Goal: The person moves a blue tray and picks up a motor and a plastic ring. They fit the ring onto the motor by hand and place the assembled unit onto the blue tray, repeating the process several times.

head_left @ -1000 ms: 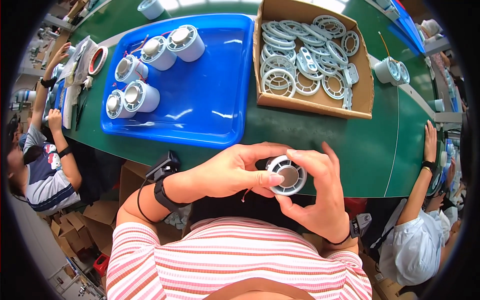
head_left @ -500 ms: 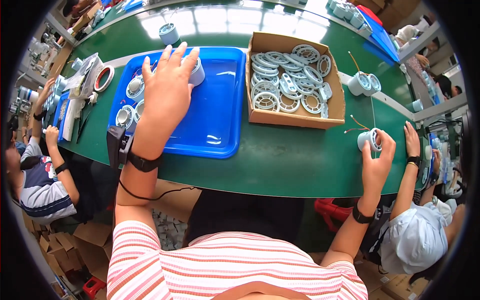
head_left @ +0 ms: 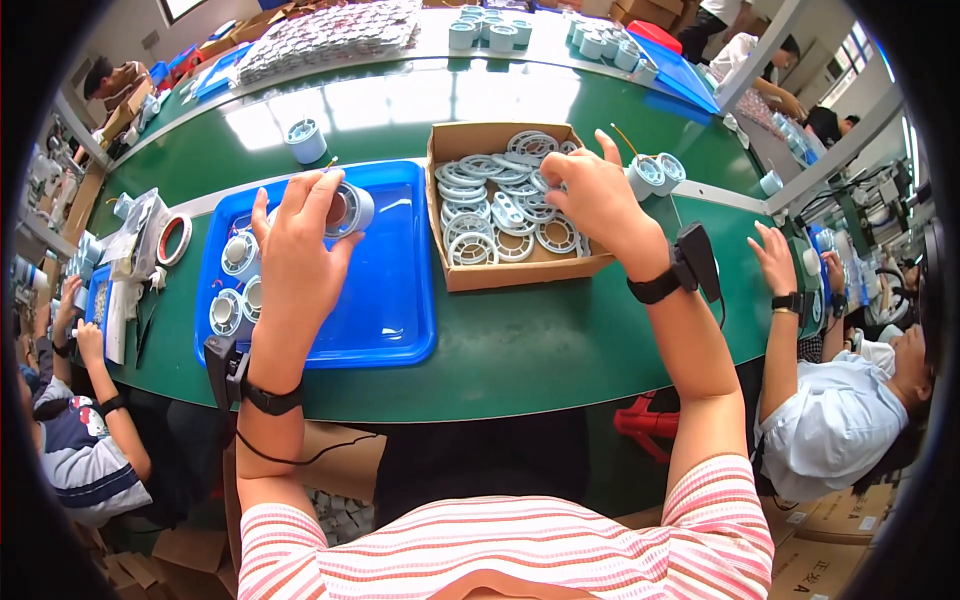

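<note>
My left hand (head_left: 297, 245) is over the blue tray (head_left: 395, 330), its fingers and thumb around a light blue cylindrical housing (head_left: 352, 208) with a copper-brown inside. Several similar housings (head_left: 226, 312) stand in the tray beside that hand, some partly hidden by it. My right hand (head_left: 597, 192) is at the right side of a cardboard box (head_left: 520, 277) full of pale blue slotted rings (head_left: 472, 248). Its thumb and forefinger are bent together in a pinch over the rings; what lies between them, if anything, I cannot make out.
Two joined-looking housings (head_left: 657, 174) with a wire stand right of the box, another housing (head_left: 305, 140) behind the tray. A tape roll (head_left: 174, 240) and plastic bags (head_left: 135, 235) lie at left. Co-workers sit on both sides; one's hand (head_left: 776, 260) rests near the table's right edge.
My right hand has moved left from a wired housing it held at the right to the rings in the box; that housing no longer shows. My left hand has closed around the housing in the tray.
</note>
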`<state>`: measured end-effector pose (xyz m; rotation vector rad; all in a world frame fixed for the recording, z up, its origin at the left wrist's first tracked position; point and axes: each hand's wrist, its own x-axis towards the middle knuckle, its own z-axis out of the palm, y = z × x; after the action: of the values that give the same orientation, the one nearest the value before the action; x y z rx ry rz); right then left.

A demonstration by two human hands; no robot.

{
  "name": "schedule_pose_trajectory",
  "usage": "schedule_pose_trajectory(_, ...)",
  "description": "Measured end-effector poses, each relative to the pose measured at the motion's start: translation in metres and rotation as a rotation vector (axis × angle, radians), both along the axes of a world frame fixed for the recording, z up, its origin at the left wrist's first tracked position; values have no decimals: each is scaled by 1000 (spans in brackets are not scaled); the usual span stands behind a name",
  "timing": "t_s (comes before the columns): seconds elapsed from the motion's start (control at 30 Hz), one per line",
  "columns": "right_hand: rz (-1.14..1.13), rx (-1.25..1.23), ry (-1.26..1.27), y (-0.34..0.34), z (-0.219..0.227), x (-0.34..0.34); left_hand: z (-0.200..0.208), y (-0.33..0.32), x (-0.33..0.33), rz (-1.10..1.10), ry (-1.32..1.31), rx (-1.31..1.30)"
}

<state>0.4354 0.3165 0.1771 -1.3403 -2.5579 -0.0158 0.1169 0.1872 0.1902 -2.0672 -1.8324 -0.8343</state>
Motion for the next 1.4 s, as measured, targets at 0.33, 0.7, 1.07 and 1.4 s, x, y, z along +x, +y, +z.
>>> schedule_pose_trajectory(0.33, 153, 155, 524, -97, 34, 13, 24, -79, 71, -560, -299, -253)
schedule_pose_trajectory(0.7, 101, -322, 591, -189, -29, 36, -23, -102, 114, -338, -478, -542)
schedule_pose_trajectory(1.07, -78, -235, 574, -197, -45, 27, -35, -95, 107, -486, -854, -849)
schedule_pose_trajectory(1.4, 215, -529, 973, -192, -21, 13, -42, -82, 109, -512, -1262, -1063)
